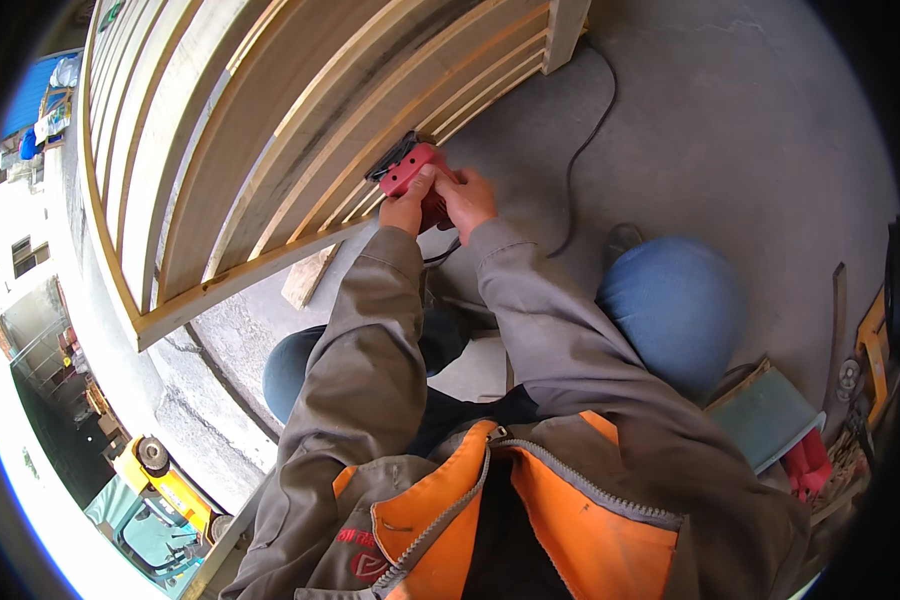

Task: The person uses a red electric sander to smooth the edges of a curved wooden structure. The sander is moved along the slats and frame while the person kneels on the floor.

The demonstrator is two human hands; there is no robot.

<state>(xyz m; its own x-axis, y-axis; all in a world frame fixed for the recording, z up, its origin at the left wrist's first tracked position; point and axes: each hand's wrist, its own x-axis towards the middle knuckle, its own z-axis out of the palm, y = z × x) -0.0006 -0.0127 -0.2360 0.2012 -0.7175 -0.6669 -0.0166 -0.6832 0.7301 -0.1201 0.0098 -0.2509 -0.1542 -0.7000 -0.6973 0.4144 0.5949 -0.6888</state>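
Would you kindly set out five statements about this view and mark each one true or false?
1. The left hand and the right hand are both on the red power tool. True.

2. The tool lies on the floor behind the person. False: it is held up at the slatted wooden frame.

3. A dark cable lies on the grey floor. True.

4. The jacket has bright green panels. False: the panels on the jacket are orange.

5. A yellow vehicle shows at the picture's upper right. False: the yellow vehicle is at the lower left.
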